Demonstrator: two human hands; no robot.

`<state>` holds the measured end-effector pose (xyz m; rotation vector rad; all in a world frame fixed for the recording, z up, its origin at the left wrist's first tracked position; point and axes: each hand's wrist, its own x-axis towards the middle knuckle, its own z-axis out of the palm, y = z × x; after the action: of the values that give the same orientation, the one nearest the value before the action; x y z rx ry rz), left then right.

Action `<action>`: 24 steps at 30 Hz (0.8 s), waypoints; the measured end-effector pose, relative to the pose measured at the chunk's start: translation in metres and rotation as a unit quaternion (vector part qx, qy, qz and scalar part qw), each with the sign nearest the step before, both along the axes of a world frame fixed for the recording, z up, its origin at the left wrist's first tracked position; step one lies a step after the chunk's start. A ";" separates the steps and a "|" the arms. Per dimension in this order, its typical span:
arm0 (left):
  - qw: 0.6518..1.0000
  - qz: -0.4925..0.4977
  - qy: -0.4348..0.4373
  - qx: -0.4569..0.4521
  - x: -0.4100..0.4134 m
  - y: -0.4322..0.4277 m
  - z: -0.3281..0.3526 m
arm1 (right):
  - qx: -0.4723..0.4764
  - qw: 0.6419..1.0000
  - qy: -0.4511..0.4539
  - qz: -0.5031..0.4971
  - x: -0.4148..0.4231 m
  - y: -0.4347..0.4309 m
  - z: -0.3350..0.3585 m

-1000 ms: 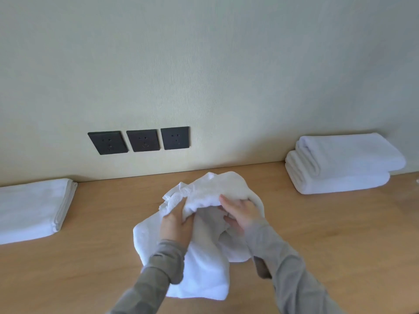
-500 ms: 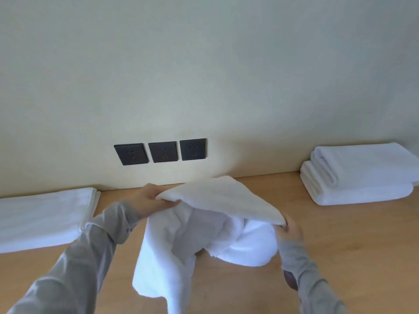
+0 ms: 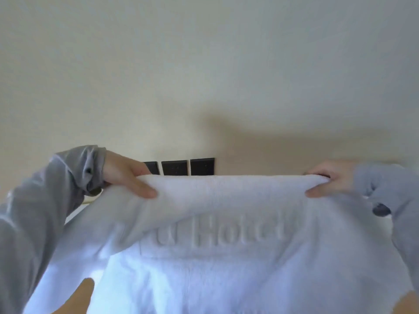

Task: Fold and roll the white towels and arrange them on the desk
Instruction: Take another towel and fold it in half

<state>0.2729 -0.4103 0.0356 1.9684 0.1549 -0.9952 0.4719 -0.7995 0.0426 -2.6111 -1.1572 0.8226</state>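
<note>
A white towel (image 3: 226, 223) with raised lettering hangs spread wide in front of me and fills the lower half of the view. My left hand (image 3: 127, 175) pinches its top edge at the left. My right hand (image 3: 328, 181) pinches the same edge at the right. The edge is stretched taut between them, lifted above the wooden desk (image 3: 79, 295), of which only small patches show under the towel. The folded towels on the desk are hidden behind the held towel and my sleeves.
Three dark wall sockets (image 3: 176, 167) sit on the pale wall just above the towel's top edge. A thin strip of something white (image 3: 74, 213) shows beside my left sleeve.
My hands have moved far apart and upward, opening the bunched towel into a wide sheet. The view has tilted up, and the folded stacks at left and right are now covered.
</note>
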 end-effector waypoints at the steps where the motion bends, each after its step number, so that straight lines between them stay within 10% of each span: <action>1: 0.999 0.010 0.028 0.023 0.010 -0.005 -0.011 | -0.059 0.998 0.002 -0.004 0.006 0.007 -0.015; 4: 0.981 0.029 0.069 0.178 0.040 -0.027 -0.075 | -0.239 0.971 -0.013 -0.021 0.026 0.027 -0.087; 8: 0.887 0.045 -0.072 0.453 0.045 -0.053 -0.205 | -0.233 0.967 -0.018 -0.100 0.030 0.030 -0.216; 24: 0.862 0.107 -0.184 0.461 -0.004 -0.032 -0.335 | 0.015 0.954 -0.147 -0.260 -0.072 0.000 -0.370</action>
<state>0.2685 -0.4418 -0.2997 2.8796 0.7245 -0.3704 0.3995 -0.7995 -0.3278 -2.8693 -0.4674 0.3124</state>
